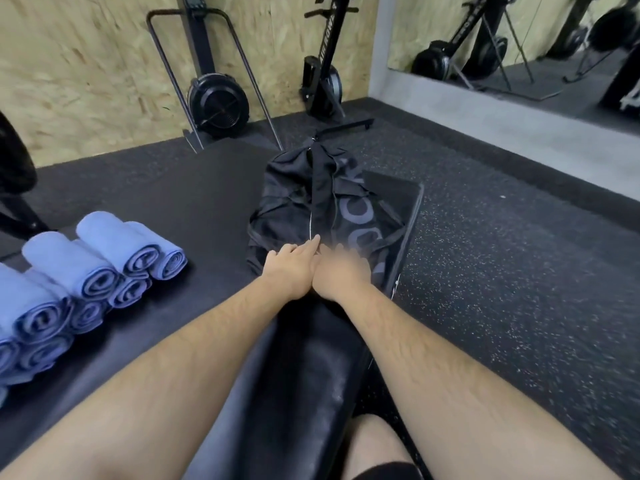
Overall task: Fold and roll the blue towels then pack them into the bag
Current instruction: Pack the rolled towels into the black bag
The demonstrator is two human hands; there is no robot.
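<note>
A black bag (311, 199) with grey lettering lies on a black padded bench (298, 368) straight ahead of me. Both my hands meet at its near end by the zip line. My left hand (291, 268) lies on the bag with fingers stretched forward, its fingertips at the thin white zip cord. My right hand (341, 268) is blurred by motion beside it, so its grip is unclear. Several rolled blue towels (86, 275) are stacked in rows on the black mat at my left.
Two rowing machines (218, 102) stand upright against the chipboard wall at the back. A mirror (519, 46) fills the right wall above a grey ledge. Speckled rubber floor (519, 271) spreads to the right. My knee (374, 445) shows at the bottom.
</note>
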